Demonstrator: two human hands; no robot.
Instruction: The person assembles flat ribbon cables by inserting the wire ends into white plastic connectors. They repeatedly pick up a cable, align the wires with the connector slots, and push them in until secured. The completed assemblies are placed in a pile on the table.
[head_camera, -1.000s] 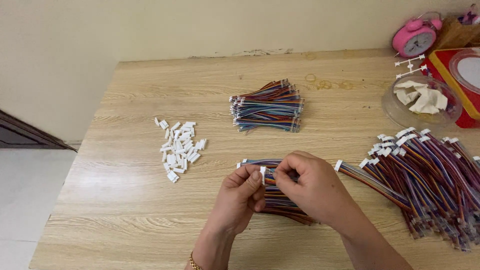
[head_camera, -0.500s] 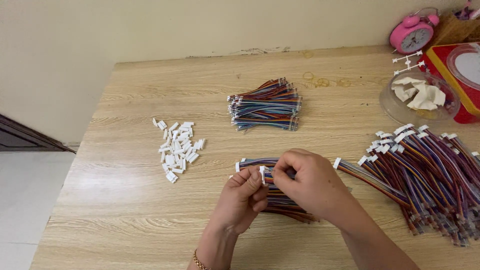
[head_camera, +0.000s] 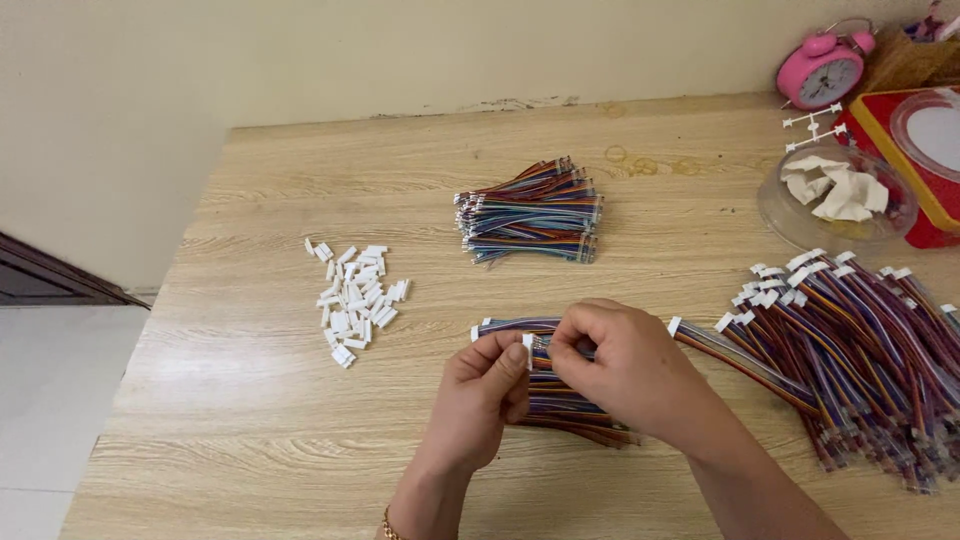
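A heap of small white connector housings (head_camera: 355, 300) lies at 9 o'clock on the worktop (head_camera: 250, 400). At 6 o'clock, the left hand (head_camera: 485, 400) pinches one white housing (head_camera: 527, 345) against the wire end (head_camera: 541, 349) pinched by the right hand (head_camera: 620, 365), above a loose wire bundle (head_camera: 560, 405). A tidy wire bundle (head_camera: 530, 212) sits at 12 o'clock, and a big wire pile (head_camera: 850, 350) at 3 o'clock.

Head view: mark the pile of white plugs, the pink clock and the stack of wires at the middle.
White plugs (head_camera: 356, 300), head view, middle of pile.
Pink clock (head_camera: 826, 70), head view, its face.
Stack of wires (head_camera: 530, 212), head view, middle of bundle.
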